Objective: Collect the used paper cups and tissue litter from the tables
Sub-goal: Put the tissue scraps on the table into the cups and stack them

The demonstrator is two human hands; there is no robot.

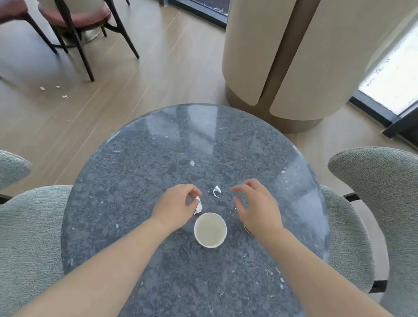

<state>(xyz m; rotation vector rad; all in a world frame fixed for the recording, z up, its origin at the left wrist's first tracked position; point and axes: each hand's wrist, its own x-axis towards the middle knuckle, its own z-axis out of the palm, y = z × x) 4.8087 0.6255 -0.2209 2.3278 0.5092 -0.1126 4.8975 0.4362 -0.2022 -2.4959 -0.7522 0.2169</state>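
A white paper cup (210, 230) stands upright and open on the round dark stone table (139, 267), between my two forearms. My left hand (175, 205) is just left of the cup, its fingers pinched on a crumpled white tissue (198, 206) that hangs beside the cup's rim. A second small tissue scrap (216, 191) lies on the table between my hands. My right hand (257, 207) hovers to the right of that scrap with fingers spread and curled, holding nothing. A dark rim of something (247, 230) peeks out under my right wrist; I cannot tell what it is.
Grey-green upholstered chairs flank the table on the left (14, 236) and right (389, 203). A wide beige pillar (304, 52) rises behind the table. A chair with a pink seat (73, 12) stands at the back left, with small white scraps (55, 90) on the wooden floor.
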